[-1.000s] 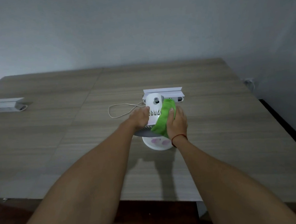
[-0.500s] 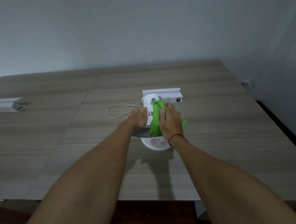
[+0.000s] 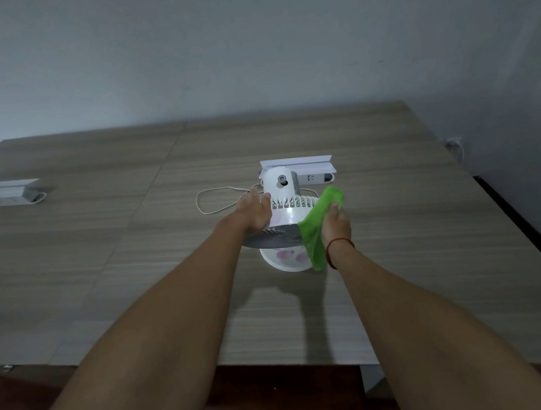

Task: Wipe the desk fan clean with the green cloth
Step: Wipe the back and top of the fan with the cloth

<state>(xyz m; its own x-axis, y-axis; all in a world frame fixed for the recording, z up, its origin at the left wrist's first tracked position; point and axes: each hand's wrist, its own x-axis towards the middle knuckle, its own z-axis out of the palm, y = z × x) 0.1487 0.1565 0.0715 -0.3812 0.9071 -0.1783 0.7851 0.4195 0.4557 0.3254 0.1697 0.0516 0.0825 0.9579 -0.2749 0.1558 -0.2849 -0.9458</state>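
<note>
A small white desk fan [image 3: 284,200] stands mid-table on a round base with pink marks, its grey front grille facing me and tipped down. My left hand [image 3: 254,212] grips the left side of the fan's housing. My right hand [image 3: 336,224] holds the green cloth [image 3: 318,225] against the right edge of the fan's rear cage; the cloth drapes down past the grille to the base. The fan's white cord [image 3: 213,197] loops on the table to the left.
A white power strip under a white cover [image 3: 308,169] lies just behind the fan. Another white power strip [image 3: 8,192] sits at the far left of the wooden table [image 3: 108,262]. A wall socket [image 3: 454,144] is at the right, beyond the table edge.
My right hand slid the green cloth from the top of the fan's motor housing to its right side, uncovering the housing. My left hand kept its grip on the left side.
</note>
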